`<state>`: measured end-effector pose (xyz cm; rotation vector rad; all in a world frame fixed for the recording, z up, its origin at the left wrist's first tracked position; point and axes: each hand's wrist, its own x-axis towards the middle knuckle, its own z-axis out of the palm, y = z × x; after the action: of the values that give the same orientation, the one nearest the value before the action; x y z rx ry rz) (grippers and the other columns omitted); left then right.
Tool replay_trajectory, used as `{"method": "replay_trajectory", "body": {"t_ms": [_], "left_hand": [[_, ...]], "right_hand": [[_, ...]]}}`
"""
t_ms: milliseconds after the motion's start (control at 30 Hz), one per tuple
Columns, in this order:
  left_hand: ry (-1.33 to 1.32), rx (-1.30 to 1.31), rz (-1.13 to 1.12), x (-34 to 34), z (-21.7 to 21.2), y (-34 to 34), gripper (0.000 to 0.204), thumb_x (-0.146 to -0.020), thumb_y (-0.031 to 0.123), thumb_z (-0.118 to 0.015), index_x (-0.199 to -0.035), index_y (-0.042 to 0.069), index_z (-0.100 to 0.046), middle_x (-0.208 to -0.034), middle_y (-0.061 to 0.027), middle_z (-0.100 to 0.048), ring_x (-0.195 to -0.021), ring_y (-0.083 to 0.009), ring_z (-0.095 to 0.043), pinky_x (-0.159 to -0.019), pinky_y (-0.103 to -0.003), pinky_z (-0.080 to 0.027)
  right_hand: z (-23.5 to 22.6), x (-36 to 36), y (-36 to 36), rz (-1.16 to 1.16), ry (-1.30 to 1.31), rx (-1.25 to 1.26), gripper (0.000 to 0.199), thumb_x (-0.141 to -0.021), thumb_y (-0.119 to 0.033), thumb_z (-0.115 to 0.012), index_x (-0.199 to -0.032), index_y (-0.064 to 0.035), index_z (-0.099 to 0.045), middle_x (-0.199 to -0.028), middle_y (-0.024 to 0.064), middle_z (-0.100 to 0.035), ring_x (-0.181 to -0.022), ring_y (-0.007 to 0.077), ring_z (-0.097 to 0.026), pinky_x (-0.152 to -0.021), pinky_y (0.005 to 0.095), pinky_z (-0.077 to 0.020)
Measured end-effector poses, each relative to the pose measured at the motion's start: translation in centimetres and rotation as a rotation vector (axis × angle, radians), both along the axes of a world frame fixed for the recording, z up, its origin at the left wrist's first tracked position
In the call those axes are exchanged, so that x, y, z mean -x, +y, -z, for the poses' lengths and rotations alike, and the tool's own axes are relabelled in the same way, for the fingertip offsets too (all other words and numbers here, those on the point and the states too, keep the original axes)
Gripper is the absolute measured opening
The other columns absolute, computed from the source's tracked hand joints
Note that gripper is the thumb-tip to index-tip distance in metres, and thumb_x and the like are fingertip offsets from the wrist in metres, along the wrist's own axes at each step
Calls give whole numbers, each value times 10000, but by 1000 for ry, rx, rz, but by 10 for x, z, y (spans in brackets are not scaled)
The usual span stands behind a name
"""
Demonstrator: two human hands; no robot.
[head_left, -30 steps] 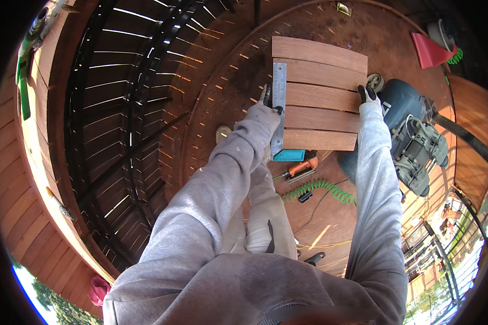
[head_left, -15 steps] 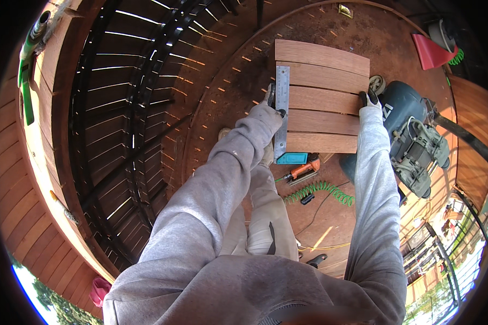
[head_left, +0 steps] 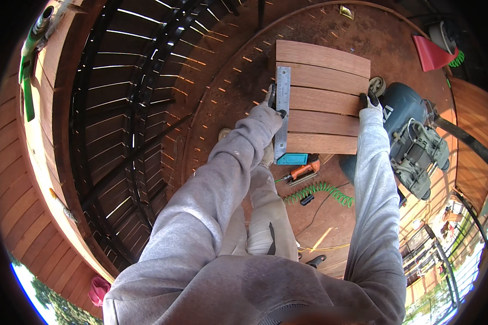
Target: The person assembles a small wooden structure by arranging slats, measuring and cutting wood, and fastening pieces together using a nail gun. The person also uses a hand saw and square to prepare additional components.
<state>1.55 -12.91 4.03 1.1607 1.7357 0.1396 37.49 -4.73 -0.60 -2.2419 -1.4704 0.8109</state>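
A panel of several reddish wooden slats (head_left: 331, 98) with narrow gaps between them is in front of me. Along its left edge lies a try square, its steel ruled blade (head_left: 282, 97) running away from me and its turquoise stock (head_left: 292, 158) at the near edge. My left hand (head_left: 273, 103), in a glove with dark fingertips, grips the blade against the panel's edge; the sleeve hides part of it. On the opposite side my right hand (head_left: 370, 102), gloved too, is closed on the panel's right edge, its dark fingertips and thumb showing.
Just right of my right forearm sits a dark air compressor (head_left: 409, 122). An orange nail gun (head_left: 303, 169) and a coiled green air hose (head_left: 325, 189) lie near my feet. A slatted wall on black curved bars (head_left: 135, 108) rises at left. A red object (head_left: 432, 53) stands far right.
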Motion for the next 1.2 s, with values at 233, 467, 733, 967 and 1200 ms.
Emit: {"method": "replay_trajectory", "body": {"t_ms": [233,467,733,967,1200], "left_hand": [[10,-7,75,1,11,-2,802,-860,237,-624,-1509,127,-167,-1058,-187,-683,-981,-334,-654,-845,-393,-517],[83,49,224,-3,6,4,603,-926,226,-515,-1436,6,-282,-1047,-155,-694,-1023,-272,-645,-898,-336,-481],[290,4,520,-1,59,-9,588,-940,231,-503,-1436,4,-282,-1024,-135,-705,-974,-290,-664,-892,-350,-486],[49,-55,94,4,55,-14,538,-918,353,-543,-1281,-40,-495,-943,-173,-709,-922,-283,-675,-824,-365,-512],[273,16,684,13,47,6,494,-937,359,-543,-1299,26,-496,-1043,-98,-709,-1042,-200,-650,-938,-321,-467]], "right_hand": [[6,0,-3,54,36,-54,412,-904,-237,-642,-1252,-20,-600,-1158,144,-672,-1088,222,-618,-958,309,-448],[14,-8,-6,32,45,-66,423,-902,-225,-645,-1267,-20,-590,-1168,139,-668,-1094,211,-610,-962,306,-443],[-14,12,-4,104,14,-36,410,-893,-220,-652,-1259,-44,-600,-1148,131,-675,-1090,244,-617,-964,329,-452],[-50,53,-172,550,201,-183,383,-856,-156,-711,-1195,-55,-563,-1003,98,-667,-859,194,-644,-778,324,-524],[-20,186,-306,1122,1191,513,446,-887,-249,-647,-1281,-102,-498,-1129,191,-598,-815,342,-645,-651,471,-558]]}}
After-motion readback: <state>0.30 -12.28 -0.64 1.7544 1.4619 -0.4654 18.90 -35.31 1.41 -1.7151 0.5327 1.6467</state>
